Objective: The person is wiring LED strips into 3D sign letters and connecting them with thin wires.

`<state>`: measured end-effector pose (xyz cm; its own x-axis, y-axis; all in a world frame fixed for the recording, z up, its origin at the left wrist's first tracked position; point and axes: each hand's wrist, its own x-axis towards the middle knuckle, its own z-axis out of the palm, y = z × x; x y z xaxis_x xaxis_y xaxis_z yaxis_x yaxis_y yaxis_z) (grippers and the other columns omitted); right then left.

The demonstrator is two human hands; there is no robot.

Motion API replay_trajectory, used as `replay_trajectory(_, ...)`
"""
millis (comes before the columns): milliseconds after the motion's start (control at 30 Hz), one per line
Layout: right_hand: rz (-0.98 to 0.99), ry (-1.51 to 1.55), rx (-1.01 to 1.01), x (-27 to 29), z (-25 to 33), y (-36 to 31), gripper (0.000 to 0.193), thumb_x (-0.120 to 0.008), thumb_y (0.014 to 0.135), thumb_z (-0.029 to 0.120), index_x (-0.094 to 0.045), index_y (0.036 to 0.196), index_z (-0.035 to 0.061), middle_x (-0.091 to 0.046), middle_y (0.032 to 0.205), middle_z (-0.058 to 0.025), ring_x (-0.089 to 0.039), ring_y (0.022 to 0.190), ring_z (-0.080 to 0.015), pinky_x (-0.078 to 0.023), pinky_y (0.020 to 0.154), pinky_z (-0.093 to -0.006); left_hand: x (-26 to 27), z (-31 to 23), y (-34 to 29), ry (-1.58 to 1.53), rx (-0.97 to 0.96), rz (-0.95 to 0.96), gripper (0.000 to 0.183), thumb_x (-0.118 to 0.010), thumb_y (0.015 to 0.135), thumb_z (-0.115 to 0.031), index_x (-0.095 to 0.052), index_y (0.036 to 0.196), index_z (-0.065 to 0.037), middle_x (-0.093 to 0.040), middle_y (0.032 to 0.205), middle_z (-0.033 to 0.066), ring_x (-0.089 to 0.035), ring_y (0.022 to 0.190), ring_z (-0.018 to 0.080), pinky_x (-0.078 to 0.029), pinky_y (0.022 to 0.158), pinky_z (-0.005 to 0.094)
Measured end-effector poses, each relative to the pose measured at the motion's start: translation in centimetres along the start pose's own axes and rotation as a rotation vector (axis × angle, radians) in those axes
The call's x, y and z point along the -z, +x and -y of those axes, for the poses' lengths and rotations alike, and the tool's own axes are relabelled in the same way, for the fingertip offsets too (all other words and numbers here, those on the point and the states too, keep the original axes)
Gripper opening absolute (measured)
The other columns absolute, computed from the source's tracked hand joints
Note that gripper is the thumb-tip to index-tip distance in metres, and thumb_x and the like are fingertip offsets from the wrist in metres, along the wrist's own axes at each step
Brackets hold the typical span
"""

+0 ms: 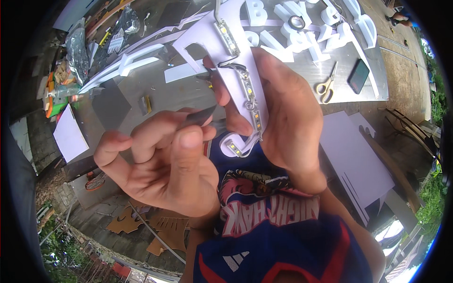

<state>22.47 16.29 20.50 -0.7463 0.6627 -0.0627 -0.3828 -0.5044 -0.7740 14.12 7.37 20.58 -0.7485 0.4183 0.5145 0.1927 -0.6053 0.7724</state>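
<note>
My right hand (292,108) is closed around a white letter-shaped panel (206,34), raised above the table and close to me. Small LED modules (248,86) run down the panel's face, joined by thin wires, and the lowest one sits on its curled round end. My left hand (165,160) pinches a dark grey, flat, pointed piece (200,117) between thumb and fingers, its tip just left of the panel and apart from it. Whether that piece is a blade or a strip of tape I cannot tell.
On the metal table lie several white raised letters (257,13), a tape roll (296,22), scissors (326,88) and a dark phone (358,76). Long white strips (134,63) and black plastic (78,52) are at left. White sheets (354,160) lean at right.
</note>
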Motion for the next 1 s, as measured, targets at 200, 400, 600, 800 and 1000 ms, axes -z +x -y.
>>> replay_trajectory(200, -0.058, 0.041, 0.006, -1.0, 0.2, -0.2, 0.036, -0.045, 0.102, 0.027, -0.062, 0.089, -0.0016, -0.060, 0.074, -0.0044, -0.049, 0.059, -0.0080, -0.038, 0.054, -0.0219, -1.9, 0.5, -0.1, -0.006, 0.039, -0.041, 0.042, -0.064, 0.086, 0.007, -0.038, 0.119, 0.003, -0.066, 0.083, 0.0164, -0.068, 0.071, 0.0202, -0.059, 0.066, 0.0261)
replay_trajectory(400, -0.068, 0.044, -0.003, -0.9, -0.1, 0.0, 0.032, -0.048, 0.101, 0.023, -0.063, 0.086, -0.0020, -0.060, 0.072, -0.0027, -0.050, 0.058, -0.0062, -0.037, 0.051, -0.0215, -1.6, 0.9, -0.2, 0.088, 0.016, -0.069, 0.043, -0.065, 0.084, 0.010, -0.037, 0.115, 0.003, -0.066, 0.087, 0.0160, -0.069, 0.071, 0.0193, -0.062, 0.063, 0.0236)
replay_trajectory(600, -0.082, 0.059, -0.029, -1.2, -0.6, 0.2, 0.033, -0.049, 0.100, 0.023, -0.063, 0.085, -0.0025, -0.060, 0.071, -0.0031, -0.050, 0.057, -0.0066, -0.037, 0.052, -0.0218, -2.0, 1.0, -0.2, 0.063, 0.051, -0.131, 0.045, -0.067, 0.084, 0.007, -0.036, 0.115, 0.002, -0.066, 0.088, 0.0136, -0.070, 0.073, 0.0186, -0.062, 0.062, 0.0219)
replay_trajectory(800, -0.057, -0.004, -0.015, -1.0, -0.8, 0.5, 0.036, -0.045, 0.100, 0.026, -0.061, 0.098, -0.0060, -0.061, 0.076, -0.0062, -0.051, 0.060, -0.0090, -0.039, 0.056, -0.0223, -1.9, 1.6, 0.0, 0.152, 0.105, -0.203, 0.045, -0.069, 0.084, 0.003, -0.036, 0.116, 0.001, -0.066, 0.087, 0.0100, -0.067, 0.069, 0.0141, -0.056, 0.055, 0.0175)
replay_trajectory(1000, -0.124, -0.023, -0.043, -1.6, -1.1, 0.7, 0.036, -0.045, 0.101, 0.027, -0.061, 0.102, -0.0053, -0.062, 0.079, -0.0054, -0.053, 0.067, -0.0084, -0.041, 0.058, -0.0218, -1.7, 1.7, 0.1, 0.242, 0.213, -0.230, 0.045, -0.071, 0.083, 0.001, -0.040, 0.115, 0.000, -0.066, 0.082, 0.0077, -0.064, 0.064, 0.0111, -0.050, 0.051, 0.0157)
